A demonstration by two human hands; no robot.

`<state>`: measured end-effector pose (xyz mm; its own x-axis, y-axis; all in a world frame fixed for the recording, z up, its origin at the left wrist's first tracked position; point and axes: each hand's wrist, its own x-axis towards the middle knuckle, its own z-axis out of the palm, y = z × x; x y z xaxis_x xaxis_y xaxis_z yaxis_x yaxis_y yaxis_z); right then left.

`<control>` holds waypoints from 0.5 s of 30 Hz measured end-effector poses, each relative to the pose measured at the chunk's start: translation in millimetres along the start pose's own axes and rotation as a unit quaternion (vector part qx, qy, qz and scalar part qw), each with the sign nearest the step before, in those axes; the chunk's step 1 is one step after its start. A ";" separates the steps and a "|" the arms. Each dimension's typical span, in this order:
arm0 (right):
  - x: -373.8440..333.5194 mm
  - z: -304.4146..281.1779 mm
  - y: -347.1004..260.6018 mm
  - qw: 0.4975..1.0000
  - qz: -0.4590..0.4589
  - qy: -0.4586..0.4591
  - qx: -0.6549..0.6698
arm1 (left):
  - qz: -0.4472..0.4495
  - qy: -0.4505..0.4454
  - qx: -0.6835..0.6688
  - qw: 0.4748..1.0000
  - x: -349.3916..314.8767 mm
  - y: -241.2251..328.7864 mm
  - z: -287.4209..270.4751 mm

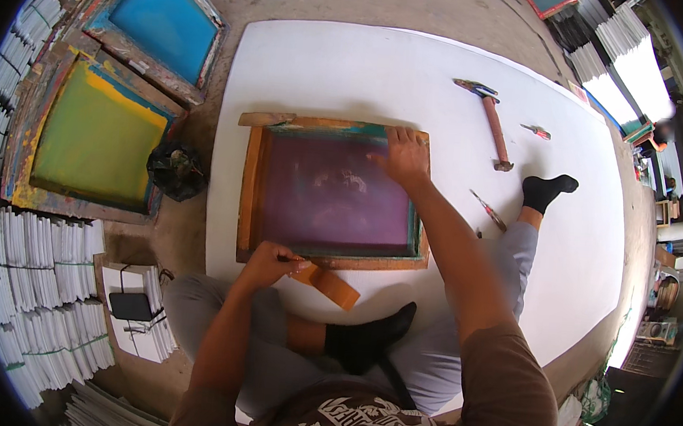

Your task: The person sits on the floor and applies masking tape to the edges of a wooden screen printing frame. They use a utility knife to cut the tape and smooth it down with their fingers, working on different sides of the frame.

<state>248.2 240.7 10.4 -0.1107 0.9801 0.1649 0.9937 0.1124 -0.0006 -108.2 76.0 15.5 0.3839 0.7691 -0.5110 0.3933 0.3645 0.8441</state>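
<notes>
A wooden screen-printing frame with purple mesh lies flat before me on a white sheet. Orange-brown tape runs along its left side. Just off the near edge, my left hand is closed, pinching one end of a strip of brown tape; the free end hangs out to the right. At the far right corner of the frame, my right hand rests with fingers stretched over the wood and thumb apart, holding nothing.
Beyond my right arm lie a hammer, pliers and two screwdrivers. Two more screen frames, a black plastic bag and stacked paper stand at left. My legs surround the frame's near side.
</notes>
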 end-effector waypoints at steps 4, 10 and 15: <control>54.5 2.8 -5.8 0.989 0.008 -0.139 -0.047 | -0.040 0.001 0.005 0.999 -0.3 3.5 -5.1; 44.7 49.3 45.7 0.993 -0.095 -0.070 -0.030 | -0.048 0.016 -0.044 0.998 1.7 -2.4 -5.1; 20.3 31.4 76.3 0.997 -0.067 -0.014 -0.044 | -0.045 0.035 -0.020 0.998 1.6 0.9 -3.4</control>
<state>321.2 274.3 -17.3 -0.2410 0.9618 0.1301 0.9678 0.2281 0.1066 -110.1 79.3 16.0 0.2891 0.7661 -0.5741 0.3893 0.4538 0.8016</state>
